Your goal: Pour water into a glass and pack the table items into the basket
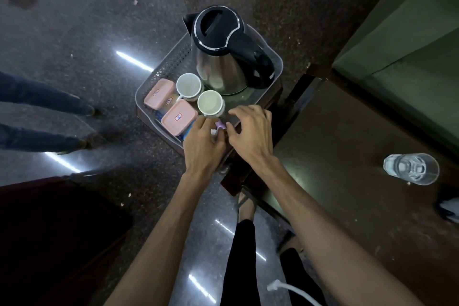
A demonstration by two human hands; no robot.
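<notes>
A grey perforated basket (pixel 173 59) stands on a small dark stand. Inside it are a steel kettle (pixel 221 57) with a black lid and handle, two white cups (pixel 188 85) (pixel 210 103), and pink-lidded boxes (pixel 178 117) (pixel 159 93). My left hand (pixel 203 141) and my right hand (pixel 250 129) meet over the basket's near corner, fingers around a small purple and white item (pixel 220 126). Which hand grips it is unclear. A glass (pixel 411 168) of water stands on the brown table at the right.
The brown table (pixel 347 156) lies to the right, with a green surface (pixel 409 52) behind it. Another person's legs (pixel 42 117) stand on the floor at the left. A white cable (pixel 293 292) lies near my feet. A dark red seat (pixel 49 231) is at the lower left.
</notes>
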